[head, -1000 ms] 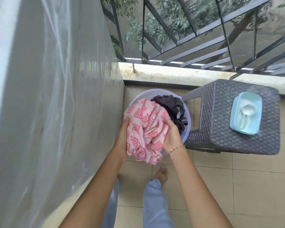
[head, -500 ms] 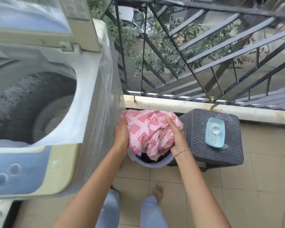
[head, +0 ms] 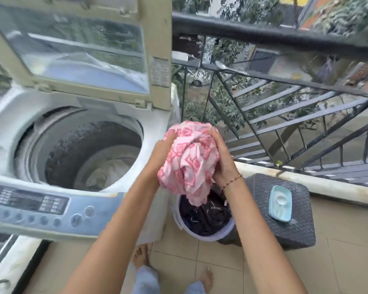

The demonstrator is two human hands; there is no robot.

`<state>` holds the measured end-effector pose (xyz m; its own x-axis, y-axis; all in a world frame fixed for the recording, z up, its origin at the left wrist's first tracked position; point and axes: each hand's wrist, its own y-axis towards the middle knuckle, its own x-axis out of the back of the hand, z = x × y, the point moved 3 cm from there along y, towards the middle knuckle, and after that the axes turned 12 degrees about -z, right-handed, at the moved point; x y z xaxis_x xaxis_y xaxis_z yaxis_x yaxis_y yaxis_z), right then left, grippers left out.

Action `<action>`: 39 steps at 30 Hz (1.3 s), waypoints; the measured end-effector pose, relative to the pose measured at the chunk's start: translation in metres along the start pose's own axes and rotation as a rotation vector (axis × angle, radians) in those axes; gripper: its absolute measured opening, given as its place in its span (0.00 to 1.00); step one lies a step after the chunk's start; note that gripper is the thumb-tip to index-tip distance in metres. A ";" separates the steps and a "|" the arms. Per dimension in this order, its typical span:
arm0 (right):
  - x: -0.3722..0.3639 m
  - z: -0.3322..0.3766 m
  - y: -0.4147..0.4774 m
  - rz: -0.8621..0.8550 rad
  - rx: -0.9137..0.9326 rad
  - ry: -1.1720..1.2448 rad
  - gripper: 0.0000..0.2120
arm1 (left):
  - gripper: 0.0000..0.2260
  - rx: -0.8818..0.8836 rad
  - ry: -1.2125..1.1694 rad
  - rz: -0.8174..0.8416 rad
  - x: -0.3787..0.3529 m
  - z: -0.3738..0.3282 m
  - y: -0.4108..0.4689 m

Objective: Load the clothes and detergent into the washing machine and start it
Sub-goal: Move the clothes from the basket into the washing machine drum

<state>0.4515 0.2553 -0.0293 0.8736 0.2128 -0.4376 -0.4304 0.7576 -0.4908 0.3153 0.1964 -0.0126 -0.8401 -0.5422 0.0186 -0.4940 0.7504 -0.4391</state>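
Pink cloth (head: 189, 160) with a red diamond print is bunched up between both hands: the left hand (head: 164, 149) clasps its left side, somewhat blurred, and the right hand (head: 221, 160) grips its right side with fingers curled into the folds. A beaded bracelet (head: 232, 181) sits on the right wrist. The cloth is held in the air just right of the washer (head: 157, 124), above a round basin (head: 208, 233) on the floor; its lower end hangs down before the dark clothes (head: 204, 215) that fill the basin, and whether it touches them cannot be told. The washer's lid (head: 83, 49) stands raised, and the drum (head: 89, 145) is open, with something white (head: 108, 170) lying at its bottom. A grey-blue panel (head: 40, 206) with buttons runs along the washer's near edge. Right of the basin, touching or nearly touching it, is a dark woven table (head: 295, 228), and on it lies a pale blue dish (head: 273, 211) holding white powder (head: 282, 197) and a scoop. Beyond these a dark metal railing (head: 285, 39) closes the balcony, with trees behind it. Two bare feet (head: 140, 255) stand on the beige tiled floor (head: 338, 251) below the arms
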 end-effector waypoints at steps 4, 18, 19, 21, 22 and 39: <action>-0.053 -0.004 -0.005 0.190 -0.004 -0.136 0.31 | 0.13 0.104 -0.138 0.042 0.059 -0.020 -0.001; -0.195 -0.082 0.086 -0.121 0.036 -0.259 0.28 | 0.12 -0.074 0.381 -0.266 0.227 -0.023 0.060; -0.199 -0.089 0.091 -0.133 0.045 -0.284 0.24 | 0.14 -0.096 0.416 -0.322 0.233 -0.023 0.067; -0.206 -0.098 0.099 -0.174 0.077 -0.369 0.23 | 0.14 -0.126 0.476 -0.391 0.242 -0.023 0.076; -0.211 -0.099 0.101 -0.181 0.094 -0.439 0.26 | 0.15 -0.128 0.499 -0.420 0.247 -0.020 0.082; -0.173 -0.046 0.065 -0.181 0.372 -0.731 0.08 | 0.10 -0.219 0.415 -0.497 0.149 -0.022 0.052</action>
<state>0.2621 0.2392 -0.0201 0.9041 0.3179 0.2855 -0.2788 0.9453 -0.1695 0.1593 0.1632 -0.0127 -0.4966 -0.6849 0.5331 -0.8406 0.5326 -0.0987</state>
